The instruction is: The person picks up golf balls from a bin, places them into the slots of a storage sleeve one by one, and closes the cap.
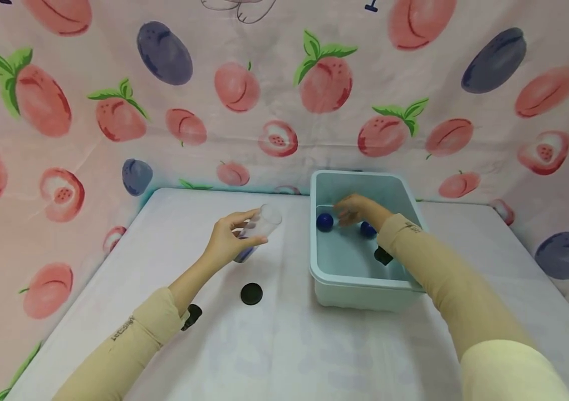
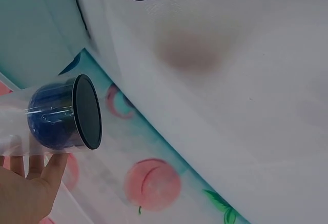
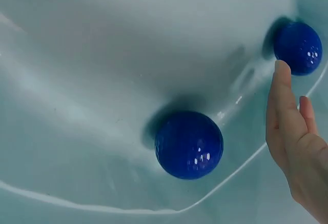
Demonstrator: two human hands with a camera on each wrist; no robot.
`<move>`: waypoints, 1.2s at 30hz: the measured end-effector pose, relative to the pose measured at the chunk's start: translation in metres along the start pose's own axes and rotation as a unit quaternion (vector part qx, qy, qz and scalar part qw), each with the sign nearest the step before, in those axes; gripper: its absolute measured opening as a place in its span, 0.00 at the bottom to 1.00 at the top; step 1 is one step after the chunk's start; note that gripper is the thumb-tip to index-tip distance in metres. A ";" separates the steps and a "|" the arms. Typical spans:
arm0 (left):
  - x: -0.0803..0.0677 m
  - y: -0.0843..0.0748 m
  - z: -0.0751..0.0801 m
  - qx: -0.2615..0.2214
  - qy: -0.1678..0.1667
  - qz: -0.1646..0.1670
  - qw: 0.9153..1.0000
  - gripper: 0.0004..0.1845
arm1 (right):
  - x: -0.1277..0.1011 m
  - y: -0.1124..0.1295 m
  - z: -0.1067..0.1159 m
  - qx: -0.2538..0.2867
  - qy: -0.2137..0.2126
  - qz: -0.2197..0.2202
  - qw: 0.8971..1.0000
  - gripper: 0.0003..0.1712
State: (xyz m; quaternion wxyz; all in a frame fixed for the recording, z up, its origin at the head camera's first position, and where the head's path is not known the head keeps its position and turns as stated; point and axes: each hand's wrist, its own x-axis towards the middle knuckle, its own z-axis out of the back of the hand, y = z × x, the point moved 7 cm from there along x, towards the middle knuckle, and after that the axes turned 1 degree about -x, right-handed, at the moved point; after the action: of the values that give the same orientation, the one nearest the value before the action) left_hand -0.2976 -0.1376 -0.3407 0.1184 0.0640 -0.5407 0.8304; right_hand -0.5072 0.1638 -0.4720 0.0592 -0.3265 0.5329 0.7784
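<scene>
The left hand (image 1: 224,242) is holding a clear plastic jar (image 1: 259,228) tilted on its side above the counter (image 1: 284,345), its grip wrapping the jar's wall. The left wrist view is showing a blue ball (image 2: 51,116) already sitting inside the jar. A black lid (image 1: 251,293) is lying on the counter at 5 o'clock of that hand, apart from it.

Further right, the right hand (image 1: 357,210) is reaching into the light blue plastic tub (image 1: 364,281), its grip loose, fingers nearly straight and holding nothing. One blue golf ball (image 1: 324,221) is resting at 9 o'clock of the fingers; a second ball (image 1: 367,229) is lying at 5 o'clock, partly under the wrist. In the right wrist view a fingertip (image 3: 282,73) is nearly touching the far ball (image 3: 298,47).

To do this well, I judge the fingers should be closing around one ball from above, pinning it against the tub floor so it is not rolling away, while the jar's mouth is staying tipped toward the tub.
</scene>
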 end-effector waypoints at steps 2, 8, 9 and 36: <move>-0.002 0.002 0.002 0.006 -0.002 0.003 1.000 0.33 | 0.009 -0.005 0.001 -0.007 -0.003 -0.014 1.000 0.32; -0.009 0.003 0.008 0.018 -0.009 0.000 1.000 0.33 | -0.059 0.017 -0.037 -0.040 -0.043 -0.041 0.997 0.33; -0.010 0.003 0.009 0.019 -0.008 0.000 1.000 0.33 | -0.073 0.022 -0.045 -0.050 -0.055 -0.048 0.996 0.34; -0.016 0.006 0.008 0.010 -0.003 0.025 1.000 0.33 | -0.082 0.025 -0.072 -0.106 -0.043 -0.058 0.992 0.36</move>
State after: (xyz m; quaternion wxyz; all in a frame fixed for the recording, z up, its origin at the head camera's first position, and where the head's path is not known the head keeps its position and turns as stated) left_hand -0.2841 -0.1490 -0.3467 0.0959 0.0541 -0.5342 0.8382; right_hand -0.4218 0.1114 -0.4209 0.0919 -0.3275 0.4244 0.8392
